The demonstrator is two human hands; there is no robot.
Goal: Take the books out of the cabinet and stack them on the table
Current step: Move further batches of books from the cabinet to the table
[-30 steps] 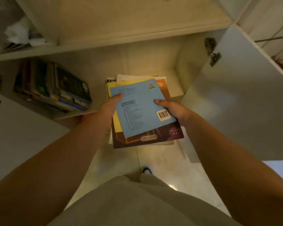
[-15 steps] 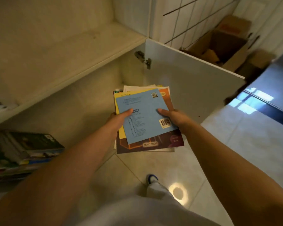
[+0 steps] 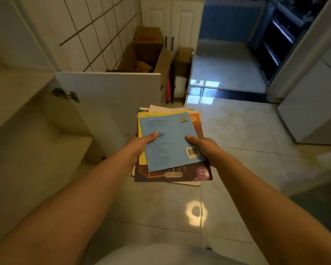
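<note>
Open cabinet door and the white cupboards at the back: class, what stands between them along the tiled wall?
In the head view, open cardboard boxes stand between the cabinet door and the white cupboards.

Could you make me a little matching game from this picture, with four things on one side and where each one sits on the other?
Things:
1. light blue booklet
2. dark brown book
3. cabinet door
4. cardboard box

Places:
A. swung open, left of the held stack
B. on top of the stack, under both thumbs
C. on the floor by the tiled wall, behind the door
D. low in the stack, sticking out at the near edge

Pairs: 1-B, 2-D, 3-A, 4-C

The left hand and right hand grip the stack from either side.
</note>
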